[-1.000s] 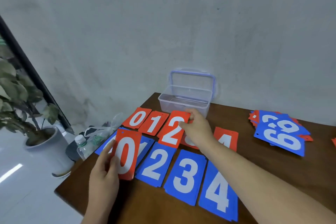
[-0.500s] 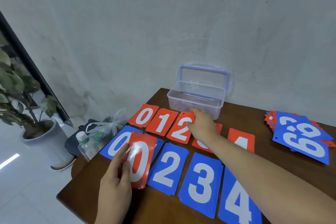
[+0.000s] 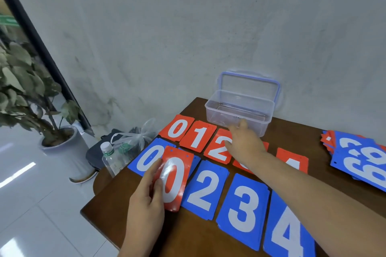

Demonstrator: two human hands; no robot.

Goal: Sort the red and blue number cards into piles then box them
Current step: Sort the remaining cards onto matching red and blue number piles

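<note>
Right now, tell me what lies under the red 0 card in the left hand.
Under the red 0 card, gripped by the left hand, a blue card shows only its top right edge; its number is covered.

I take the brown wooden table (image 3: 194, 236) as my reference. Behind it stands a grey-white plaster wall (image 3: 188, 27) with faint stains and small dark marks. To the left of the table, lower down, I see a floor (image 3: 31, 210) of pale glossy tiles, with bright streaks of light reflected in it. Well left of the table, a leafy plant (image 3: 23, 89) grows in a grey round pot (image 3: 64, 148). A black slanted frame (image 3: 39, 46) rises behind the plant. Just beside the table's left edge are a clear water bottle (image 3: 109, 159), a knotted plastic bag (image 3: 135, 135) and a dark bag (image 3: 94, 153).
</note>
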